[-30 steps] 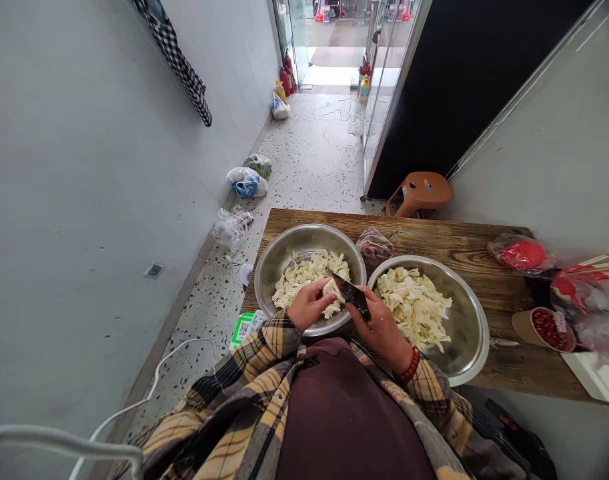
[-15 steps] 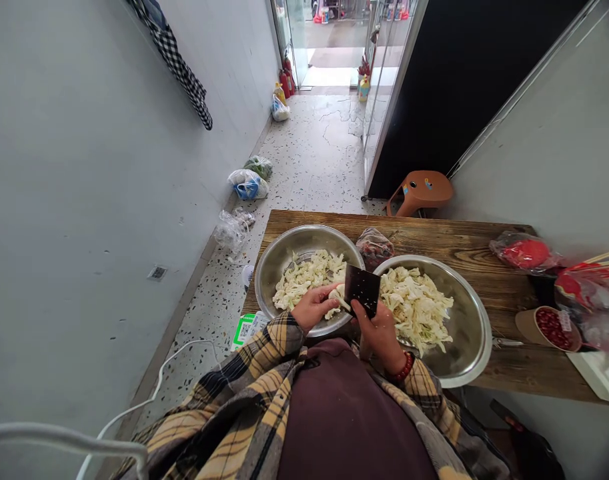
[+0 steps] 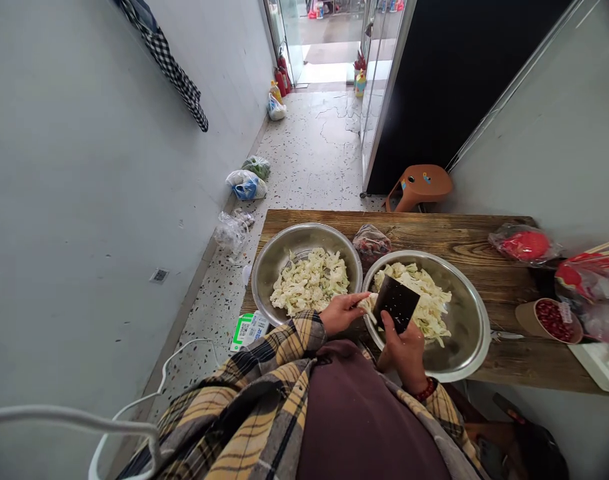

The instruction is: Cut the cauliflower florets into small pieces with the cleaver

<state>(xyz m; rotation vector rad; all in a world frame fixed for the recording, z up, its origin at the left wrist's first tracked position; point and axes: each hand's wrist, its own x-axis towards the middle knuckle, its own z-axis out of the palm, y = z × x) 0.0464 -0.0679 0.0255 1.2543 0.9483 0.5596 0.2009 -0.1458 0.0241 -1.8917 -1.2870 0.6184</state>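
My left hand (image 3: 343,312) is closed on a pale piece of cauliflower (image 3: 369,305) at the left rim of the right bowl. My right hand (image 3: 403,348) grips a dark, wide-bladed cleaver (image 3: 398,303), its blade beside the piece and dotted with small white crumbs. The cleaver's handle is hidden in my fingers. Behind the blade, the right metal bowl (image 3: 471,333) holds a heap of cauliflower (image 3: 429,293). Smaller cut florets (image 3: 311,283) lie in the left metal bowl (image 3: 264,257), to the left of my hands.
Both bowls stand on a wooden table (image 3: 464,233). A bagged item (image 3: 371,243) lies behind them. Rightward are a knife (image 3: 507,335), a paper tub of red beans or seeds (image 3: 554,320) and a red bagged item (image 3: 527,245). An orange stool (image 3: 424,183) stands beyond the table.
Both hands have moved right, from over the left bowl's edge to the right bowl's edge, carrying the cauliflower piece and the cleaver.
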